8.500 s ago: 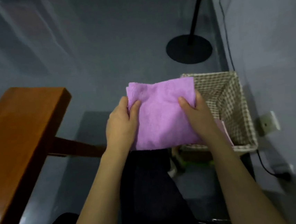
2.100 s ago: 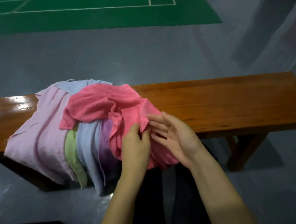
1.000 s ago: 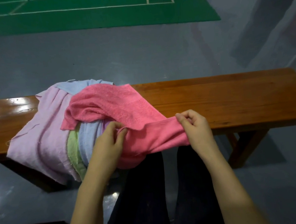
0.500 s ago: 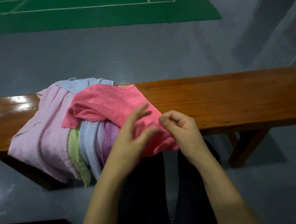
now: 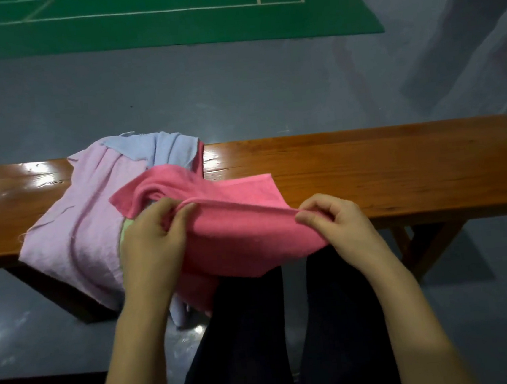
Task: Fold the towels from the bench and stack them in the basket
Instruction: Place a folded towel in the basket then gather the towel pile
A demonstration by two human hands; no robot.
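My legs: dark trousers at the bottom centre of the frame, knees just under the hanging cloth.
Left hand: my left hand, lower centre-left, has its thumb and fingers curled and pinched on the near edge of the pink towel.
Right hand: my right hand, lower centre-right, has its fingertips closed tight on the same edge, so the hem runs taut between my two hands.
Pink towel: stretched between my hands in the middle of the frame; its lower part hangs over my knees, and its far part lies on the bench and on the pile.
Step in hand: I judge this to be finding and spreading an edge of the pink towel, before any fold is made.
Next move: I should lift it clear of the pile, hold both corners level, then bring them together for the first fold, without dragging other cloths off.
Pile: a lilac towel drapes over the bench front at centre-left; a light blue towel lies behind it; a green towel peeks out beside my left hand.
Basket: not in view, so I cannot tell what is in it.
Floor: grey, with a green court mat along the top of the frame.
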